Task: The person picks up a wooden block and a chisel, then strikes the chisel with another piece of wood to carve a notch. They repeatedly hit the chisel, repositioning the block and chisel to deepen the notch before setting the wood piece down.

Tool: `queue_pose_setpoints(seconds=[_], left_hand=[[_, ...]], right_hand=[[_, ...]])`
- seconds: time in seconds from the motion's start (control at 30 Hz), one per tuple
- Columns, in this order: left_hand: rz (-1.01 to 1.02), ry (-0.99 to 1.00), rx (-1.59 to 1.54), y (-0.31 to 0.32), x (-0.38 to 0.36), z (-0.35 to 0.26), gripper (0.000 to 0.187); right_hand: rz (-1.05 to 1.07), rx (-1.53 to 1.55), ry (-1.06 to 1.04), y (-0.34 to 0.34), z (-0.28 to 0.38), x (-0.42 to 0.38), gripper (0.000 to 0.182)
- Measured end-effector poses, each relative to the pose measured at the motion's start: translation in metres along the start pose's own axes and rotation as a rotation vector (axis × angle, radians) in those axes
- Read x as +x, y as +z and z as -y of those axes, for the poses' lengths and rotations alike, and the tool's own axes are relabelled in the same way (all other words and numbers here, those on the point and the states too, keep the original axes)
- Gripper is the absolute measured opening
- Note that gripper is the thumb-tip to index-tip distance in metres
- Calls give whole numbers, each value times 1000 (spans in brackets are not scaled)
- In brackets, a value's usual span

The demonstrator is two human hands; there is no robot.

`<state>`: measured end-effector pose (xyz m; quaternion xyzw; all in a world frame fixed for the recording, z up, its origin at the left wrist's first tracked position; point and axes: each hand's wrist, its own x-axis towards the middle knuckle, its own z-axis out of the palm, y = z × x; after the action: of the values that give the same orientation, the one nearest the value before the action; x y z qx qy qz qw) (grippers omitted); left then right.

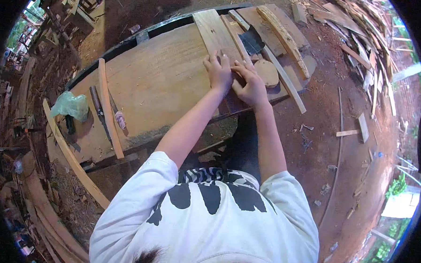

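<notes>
A pale flat wooden board (pixel 209 32) lies across the worktable, its near part hidden under my hands. My left hand (pixel 219 74) rests over that part with its fingers bent and closed. Close beside it, my right hand (pixel 251 86) has its fingers bent and pressed together, touching or nearly touching the left. Whatever either hand grips is covered by the fingers. A narrow wooden strip (pixel 235 38) runs along the board's right side, its near end by my right fingers. Just right of that hand lies a rounded flat wooden piece (pixel 266 73).
The brown worktable (pixel 151 82) also carries a dark curved piece (pixel 251 41), a long rough-edged strip (pixel 285 38) and another strip (pixel 285 80). At left are a green plastic bag (pixel 70 105), a dark long tool (pixel 100 112) and a curved strip (pixel 109 108). Scrap wood (pixel 356 29) is heaped at right.
</notes>
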<state>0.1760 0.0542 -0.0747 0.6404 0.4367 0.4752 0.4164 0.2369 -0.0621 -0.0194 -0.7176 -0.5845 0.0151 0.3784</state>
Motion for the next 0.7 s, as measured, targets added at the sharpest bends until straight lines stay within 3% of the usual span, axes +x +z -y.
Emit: queue_pose_setpoints(seconds=[0.07,0.13,0.17,0.2,0.27,0.33,0.37,0.4,0.43,0.47,0.53,0.57,0.6,0.7], left_hand=[[-25,5,3,2,-3,-2,46],[109,-104,-54,-5,-1,-13,43],[15,1,-94,20,4,28,39],[-88,33,20,5,-6,-6,30],[-51,-41,66,-3,-10,-13,39],[21,-65,35,-12,-19,-9,40],[-30,-82,50,-32,-26,-5,40],[68,-29,-83,-57,-35,-7,40],[177,30,-217,-82,-42,-11,41],[246,-63,-98,-124,-47,-30,40],[108,83,154,-192,-57,-24,35],[-101,323,293,-215,-56,-4,32],[-216,358,394,-251,-56,-3,27],[-394,180,473,-340,-63,18,22]], right_hand=[[-77,79,31,-2,-1,-4,36],[-150,155,148,-3,2,-6,31],[-148,143,243,-6,6,-9,29],[-188,20,135,2,-6,-11,29],[-239,-243,-154,-4,-4,-4,32],[-106,-114,-80,-13,-5,-4,30],[-157,-276,-270,-13,-15,-3,29],[-2,-43,39,-15,-1,-6,26],[5,141,90,-10,-5,-10,24],[-13,136,113,-8,0,-13,24],[-24,136,132,-5,1,-17,23],[-58,40,25,-7,-6,-15,24],[-95,-56,-80,-5,-9,-15,24],[-84,123,32,-5,2,-16,24]])
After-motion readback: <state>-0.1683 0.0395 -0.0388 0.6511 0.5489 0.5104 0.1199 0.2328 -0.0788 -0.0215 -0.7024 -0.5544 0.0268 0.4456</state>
